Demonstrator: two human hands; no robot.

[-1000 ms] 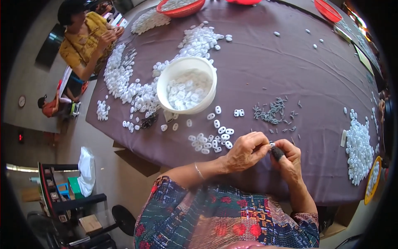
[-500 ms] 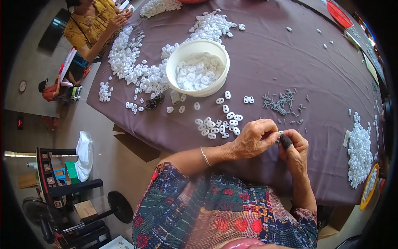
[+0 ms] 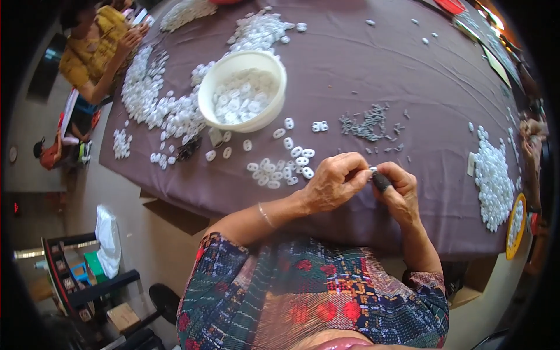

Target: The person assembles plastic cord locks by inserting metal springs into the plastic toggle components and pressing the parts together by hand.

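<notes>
My left hand (image 3: pixel 333 182) and my right hand (image 3: pixel 399 191) meet above the table's near side, fingers pinched together. Between their fingertips shows a small white plastic piece (image 3: pixel 373 170), mostly covered by the fingers. A black sleeve (image 3: pixel 382 182) covers my right thumb. Just left of my hands lie several loose white oval two-hole plastic pieces (image 3: pixel 269 174). Beyond my fingers, small dark grey pins (image 3: pixel 368 123) are scattered in a heap. Two white pieces (image 3: pixel 319 126) sit side by side left of the pins.
A white bowl (image 3: pixel 204 108) part-filled with white pieces stands to the left, beside a long heap of them (image 3: pixel 143 87). Another white heap (image 3: pixel 493 181) lies at right, near a yellow-rimmed tray (image 3: pixel 511 252). A co-worker in a yellow top (image 3: pixel 93 55) sits at far left.
The view has shifted, so the table and everything on it appear farther left and higher. My hands stay pinched together at the small white piece. Another person's hands now show at the far right.
</notes>
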